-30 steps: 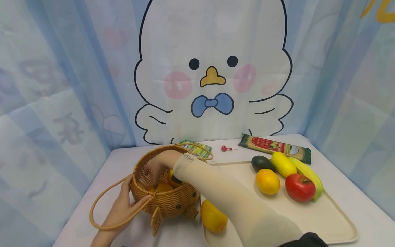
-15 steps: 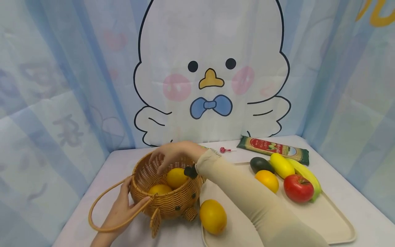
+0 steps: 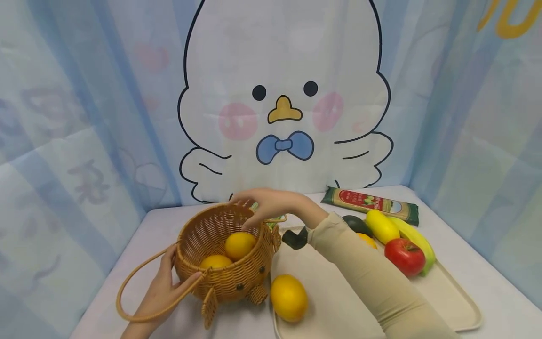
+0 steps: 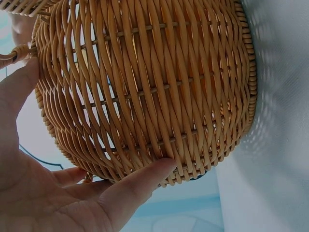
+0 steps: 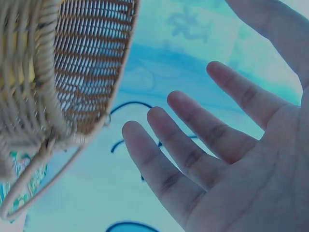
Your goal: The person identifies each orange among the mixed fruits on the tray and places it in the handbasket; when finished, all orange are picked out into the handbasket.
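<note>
A brown wicker basket [image 3: 228,282] with an animal face stands at the left, touching or close to the tray's left edge. Inside it lie two yellow-orange fruits [image 3: 240,245]. My left hand [image 3: 158,292] grips the basket's left side near the rim, thumb and fingers spread over the weave, as the left wrist view shows [image 4: 72,193]. Over the basket's far right rim hovers my right hand [image 3: 273,205], holding nothing. In the right wrist view its fingers [image 5: 193,154] are extended and apart from the basket. Another yellow-orange fruit [image 3: 289,298] rests at the tray's left edge.
The cream tray [image 3: 334,301] also carries a red round fruit [image 3: 404,256], a banana [image 3: 417,240], a yellow oval fruit [image 3: 382,226] and a dark green fruit [image 3: 357,225]. Behind it lies a green-and-gold packet [image 3: 372,203]. Printed curtains [image 3: 279,56] enclose the table.
My right hand has come up out of the basket and moved right, uncovering the two fruits inside. The left hand has kept its grip on the basket.
</note>
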